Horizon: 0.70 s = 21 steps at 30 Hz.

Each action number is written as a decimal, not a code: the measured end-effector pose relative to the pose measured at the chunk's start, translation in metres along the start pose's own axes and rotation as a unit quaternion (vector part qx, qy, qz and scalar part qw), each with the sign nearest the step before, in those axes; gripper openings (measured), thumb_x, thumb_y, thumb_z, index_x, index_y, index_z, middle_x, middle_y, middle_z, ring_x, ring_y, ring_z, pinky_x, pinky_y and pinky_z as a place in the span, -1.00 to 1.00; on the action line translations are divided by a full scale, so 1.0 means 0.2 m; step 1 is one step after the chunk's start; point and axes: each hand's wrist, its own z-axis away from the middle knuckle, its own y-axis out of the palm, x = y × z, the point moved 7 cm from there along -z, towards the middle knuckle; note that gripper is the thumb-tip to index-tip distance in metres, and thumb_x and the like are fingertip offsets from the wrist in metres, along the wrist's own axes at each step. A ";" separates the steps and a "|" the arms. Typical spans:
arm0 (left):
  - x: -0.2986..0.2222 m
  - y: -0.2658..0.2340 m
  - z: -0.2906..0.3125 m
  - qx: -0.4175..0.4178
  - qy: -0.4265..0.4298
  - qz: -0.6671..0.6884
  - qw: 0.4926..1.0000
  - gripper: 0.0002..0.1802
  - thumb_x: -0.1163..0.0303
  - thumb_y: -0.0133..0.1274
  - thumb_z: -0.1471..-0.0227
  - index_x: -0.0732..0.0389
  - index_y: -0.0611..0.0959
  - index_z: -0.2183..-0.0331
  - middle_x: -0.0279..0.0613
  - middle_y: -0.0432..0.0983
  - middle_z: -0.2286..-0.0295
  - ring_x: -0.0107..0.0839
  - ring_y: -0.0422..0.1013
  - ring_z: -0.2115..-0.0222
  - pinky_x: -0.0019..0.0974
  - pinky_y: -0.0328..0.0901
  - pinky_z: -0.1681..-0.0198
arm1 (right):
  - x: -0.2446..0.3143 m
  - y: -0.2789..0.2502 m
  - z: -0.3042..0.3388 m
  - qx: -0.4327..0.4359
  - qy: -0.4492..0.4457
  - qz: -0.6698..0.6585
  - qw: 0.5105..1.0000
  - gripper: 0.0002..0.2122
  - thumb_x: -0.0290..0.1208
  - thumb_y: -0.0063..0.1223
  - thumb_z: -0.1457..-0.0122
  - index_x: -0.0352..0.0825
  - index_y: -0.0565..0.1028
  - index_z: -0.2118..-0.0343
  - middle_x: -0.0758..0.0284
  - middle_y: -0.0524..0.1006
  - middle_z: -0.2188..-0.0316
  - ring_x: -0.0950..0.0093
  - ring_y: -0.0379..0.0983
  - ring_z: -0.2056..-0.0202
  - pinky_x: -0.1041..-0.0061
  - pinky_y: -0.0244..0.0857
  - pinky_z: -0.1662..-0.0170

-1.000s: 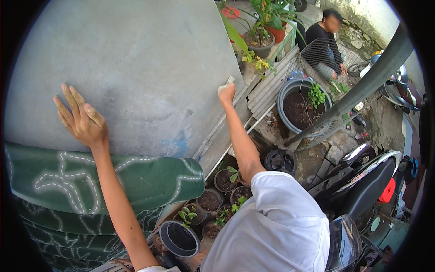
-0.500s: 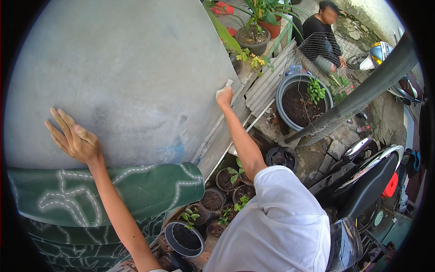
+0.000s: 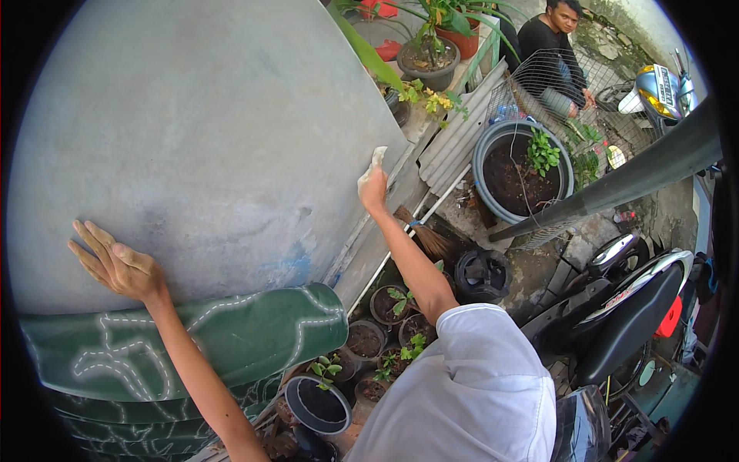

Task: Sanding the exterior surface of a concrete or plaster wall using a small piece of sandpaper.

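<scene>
My left hand (image 3: pixel 123 264) lies on a broad smooth grey wall (image 3: pixel 223 138), its fingers stretched out and a little apart; pale dust coats them. Near the wall's right edge, my right hand (image 3: pixel 372 187) is closed on a small folded whitish piece (image 3: pixel 379 156), which sticks out past the fingers. Its exact material is too small to tell; it meets the grey surface. Bluish smudges mark the wall between the two hands. Below my left wrist, a rolled green tarp (image 3: pixel 231 333) with white dashed lines runs along the wall's lower edge, under my left forearm.
Potted plants (image 3: pixel 435 65) stand beyond the wall's edge, and small pots (image 3: pixel 365 339) sit below. A large planter (image 3: pixel 483 181), a slanting pole (image 3: pixel 616 185) and a parked motorcycle (image 3: pixel 616 327) are on the right. Another person (image 3: pixel 548 48) crouches behind wire mesh.
My right hand has shifted slightly left and down along the wall with the whitish piece. My left hand stays flat, a little lower in view. The view has shifted slightly.
</scene>
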 end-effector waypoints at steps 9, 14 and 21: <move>-0.05 -0.01 -0.02 0.005 -0.015 0.010 1.000 -0.35 0.20 -0.51 -0.48 0.32 0.50 -0.27 -0.10 0.35 -0.32 0.06 0.12 -0.40 0.03 -0.01 -0.45 | -0.20 -0.15 -0.41 -0.025 0.047 0.031 0.998 -0.51 -0.65 -0.04 -0.14 -0.60 0.40 -0.19 -0.14 0.60 0.39 -0.08 0.58 0.22 0.11 0.40 0.07; -0.09 -0.02 -0.07 -0.003 -0.011 0.033 0.999 -0.36 0.22 -0.49 -0.47 0.35 0.50 -0.27 -0.05 0.36 -0.31 0.09 0.12 -0.40 0.05 0.00 -0.44 | -0.13 -0.22 -0.38 -0.152 -0.093 0.027 0.984 -0.53 -0.60 -0.01 -0.13 -0.60 0.45 -0.15 -0.20 0.61 0.36 -0.17 0.57 0.20 0.07 0.40 0.11; -0.06 -0.02 -0.05 0.004 -0.011 0.021 1.000 -0.36 0.22 -0.49 -0.47 0.35 0.50 -0.26 -0.06 0.37 -0.31 0.09 0.11 -0.40 0.07 0.01 -0.44 | -0.12 -0.18 -0.46 -0.097 -0.037 0.037 0.994 -0.42 -0.69 -0.09 -0.13 -0.58 0.33 -0.29 -0.21 0.58 0.40 -0.15 0.57 0.29 0.11 0.40 0.16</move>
